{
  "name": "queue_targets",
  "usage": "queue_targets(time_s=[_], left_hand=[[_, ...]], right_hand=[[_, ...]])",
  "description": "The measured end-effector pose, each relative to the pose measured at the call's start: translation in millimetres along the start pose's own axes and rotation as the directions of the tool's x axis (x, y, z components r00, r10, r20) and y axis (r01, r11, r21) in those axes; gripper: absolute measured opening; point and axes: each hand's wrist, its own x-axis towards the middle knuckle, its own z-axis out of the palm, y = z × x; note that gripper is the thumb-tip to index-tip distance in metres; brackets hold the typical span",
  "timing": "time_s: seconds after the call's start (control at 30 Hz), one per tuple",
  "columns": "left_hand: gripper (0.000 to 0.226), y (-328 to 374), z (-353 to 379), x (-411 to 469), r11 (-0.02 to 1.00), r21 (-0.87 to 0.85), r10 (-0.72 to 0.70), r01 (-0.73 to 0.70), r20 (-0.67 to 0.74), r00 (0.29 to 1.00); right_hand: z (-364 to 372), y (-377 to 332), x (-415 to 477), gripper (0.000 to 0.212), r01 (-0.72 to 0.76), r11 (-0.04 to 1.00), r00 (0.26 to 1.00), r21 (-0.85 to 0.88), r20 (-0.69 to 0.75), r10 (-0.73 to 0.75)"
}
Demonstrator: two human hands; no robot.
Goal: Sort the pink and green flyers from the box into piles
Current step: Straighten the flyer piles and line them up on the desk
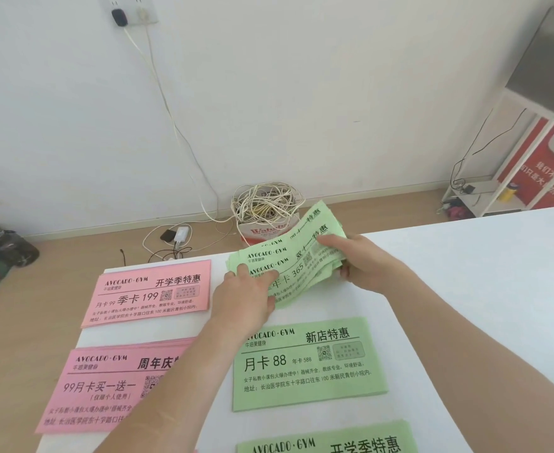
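- The left hand [243, 299] pinches the near corner of a fanned sheaf of thin green paper flyers [293, 268], thumb on top and fingers curled beneath. The grip seems meant to steady the sheaf while sheets are slid apart.
- The right hand [364, 263] clamps the sheaf's far end, one finger laid across the top sheet and the rest wrapped under. The sheaf hangs between both hands, tilted above the white table [465, 289], so each headline can be read.
- Just left of the left hand lies a flat pile of pink paper flyers [148, 295]; a second pink pile [105, 387] sits under that forearm, partly hidden.
- Just below both hands rests a squared green pile [308, 364], and another green pile [328, 443] is cut off at the frame's bottom edge.
- Each pile shows a different headline, so sorting appears to go by offer as well as colour, which would explain four separate piles.
- The held sheets share one headline not shown on the laid piles; I judge they need a fresh spot.
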Motion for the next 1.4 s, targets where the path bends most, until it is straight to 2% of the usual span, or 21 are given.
queue_targets(time_s=[0.1, 0.2, 0.3, 0.37, 0.47, 0.5, 0.53, 0.57, 0.63, 0.67, 0.73, 0.8, 0.87, 1.0, 1.07, 1.13, 1.2, 1.3, 1.33, 1.4], left_hand=[[0.046, 0, -1, 4, 1.000, 0.017, -0.007, 0.006, 0.042, 0.999], [0.046, -1, 0, 4, 1.000, 0.025, -0.014, 0.013, 0.054, 0.998], [0.046, -2, 2, 5, 0.998, -0.050, -0.042, 0.045, 0.048, 0.998], [0.052, -3, 7, 3, 0.985, -0.145, -0.091, 0.088, -0.017, 0.996], [0.076, -6, 12, 1, 0.908, -0.408, -0.225, 0.095, -0.284, 0.932], [0.084, -7, 11, 3, 0.841, -0.535, -0.299, 0.088, -0.322, 0.898], [0.087, -9, 10, 7, 0.719, -0.690, -0.380, 0.084, -0.289, 0.878], [0.083, -9, 6, 11, 0.529, -0.844, -0.434, 0.086, -0.182, 0.882], [0.053, -7, 0, 18, 0.095, -0.989, -0.384, 0.112, 0.067, 0.921], [0.038, -7, -1, 21, 0.016, -0.992, -0.353, 0.124, 0.110, 0.929], [0.028, -7, -2, 22, 0.080, -0.992, -0.343, 0.102, 0.068, 0.937], [0.029, -6, -2, 21, 0.088, -0.995, -0.348, 0.042, 0.009, 0.937], [0.036, -8, 1, 17, 0.093, -0.996, -0.350, 0.015, -0.019, 0.937], [0.052, -16, 8, 13, 0.177, -0.983, -0.355, -0.044, -0.105, 0.929], [0.047, -11, 3, 13, 0.180, -0.981, -0.360, -0.072, -0.134, 0.923], [0.042, -3, -3, 17, 0.129, -0.987, -0.345, -0.098, -0.137, 0.929], [0.042, 0, -6, 20, 0.074, -0.989, -0.335, -0.125, -0.143, 0.931], [0.049, -4, -9, 20, 0.002, -0.984, -0.319, -0.179, -0.170, 0.932], [0.052, -6, -10, 19, 0.010, -0.982, -0.308, -0.191, -0.185, 0.933], [0.061, -8, -6, 17, 0.106, -0.975, -0.285, -0.198, -0.220, 0.933]], right_hand=[[-15, 3, 6, 0.040, -0.028, 0.998, 0.999, -0.060, -0.019, 0.026], [-17, 0, 7, 0.025, 0.011, 0.935, 0.992, -0.354, -0.117, -0.057], [-11, -2, 6, 0.031, 0.069, 0.811, 0.967, -0.581, -0.161, -0.198], [-11, 2, 2, 0.036, 0.117, 0.794, 0.946, -0.597, -0.177, -0.273], [-23, 7, -14, 0.037, 0.221, 0.863, 0.916, -0.454, -0.207, -0.343], [-29, 9, -20, 0.037, 0.247, 0.888, 0.910, -0.388, -0.223, -0.350], [-34, 13, -24, 0.036, 0.266, 0.910, 0.905, -0.318, -0.242, -0.350], [-39, 18, -27, 0.036, 0.281, 0.924, 0.900, -0.260, -0.262, -0.347], [-43, 26, -29, 0.036, 0.292, 0.935, 0.896, -0.200, -0.285, -0.341], [-41, 28, -30, 0.037, 0.297, 0.936, 0.896, -0.189, -0.283, -0.342], [-38, 28, -33, 0.038, 0.331, 0.922, 0.886, -0.201, -0.271, -0.377], [-34, 25, -37, 0.042, 0.394, 0.895, 0.854, -0.208, -0.277, -0.440], [-31, 24, -40, 0.047, 0.469, 0.859, 0.813, -0.206, -0.278, -0.511], [-21, 29, -43, 0.063, 0.546, 0.813, 0.768, -0.204, -0.267, -0.583], [-15, 32, -41, 0.077, 0.573, 0.795, 0.745, -0.201, -0.277, -0.607], [-8, 34, -37, 0.089, 0.595, 0.767, 0.713, -0.240, -0.283, -0.642], [-2, 33, -34, 0.096, 0.624, 0.700, 0.648, -0.348, -0.270, -0.712], [-4, 36, -33, 0.097, 0.619, 0.496, 0.495, -0.609, -0.187, -0.848], [-7, 38, -33, 0.096, 0.604, 0.435, 0.467, -0.668, -0.146, -0.872], [-9, 39, -36, 0.094, 0.574, 0.376, 0.453, -0.728, -0.101, -0.886]])
